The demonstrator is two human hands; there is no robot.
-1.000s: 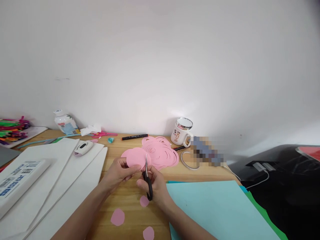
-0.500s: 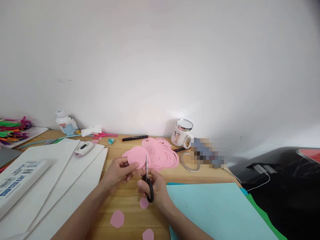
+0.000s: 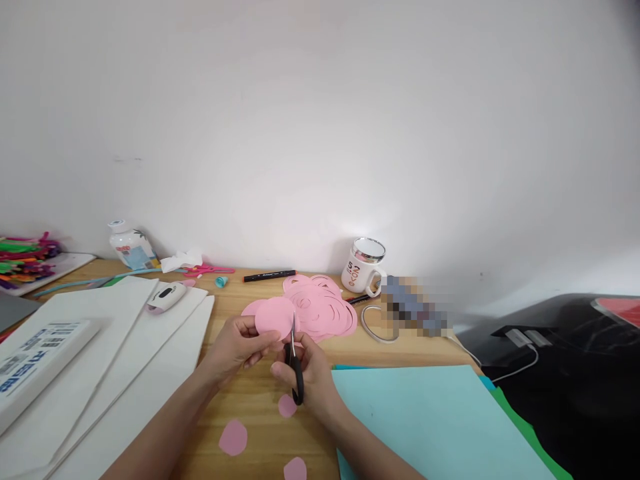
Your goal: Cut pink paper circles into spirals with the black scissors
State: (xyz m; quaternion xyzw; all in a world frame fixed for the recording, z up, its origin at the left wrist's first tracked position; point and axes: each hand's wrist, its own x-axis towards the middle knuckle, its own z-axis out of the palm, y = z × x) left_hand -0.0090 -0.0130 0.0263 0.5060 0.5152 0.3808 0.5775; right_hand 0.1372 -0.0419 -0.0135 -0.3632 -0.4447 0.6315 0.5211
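Note:
Between thumb and fingers, my left hand [image 3: 241,343] pinches a round pink paper disc [image 3: 274,317] by its lower left side. My right hand [image 3: 309,367] is closed around the black handles of a pair of scissors [image 3: 296,373]. Their metal blades point away from me and lie against the disc's right edge. Beyond both hands is a heap of pink paper cutouts [image 3: 325,310] with curved slits and rings. Closer to me on the wooden table lie a small pink piece [image 3: 287,405], a larger pink petal shape [image 3: 233,437] and another pink piece [image 3: 295,469].
White sheets [image 3: 125,373] bearing a white box [image 3: 43,357] cover the left. Light blue paper [image 3: 425,420] lies at right. Along the wall stand a bottle [image 3: 133,245] and a mug [image 3: 363,267], with a black marker [image 3: 270,275] and pink scissors [image 3: 207,270] between them.
The pink disc has turned and dropped slightly in my left hand. The scissors have tilted and their handles have drawn closer together in my right hand.

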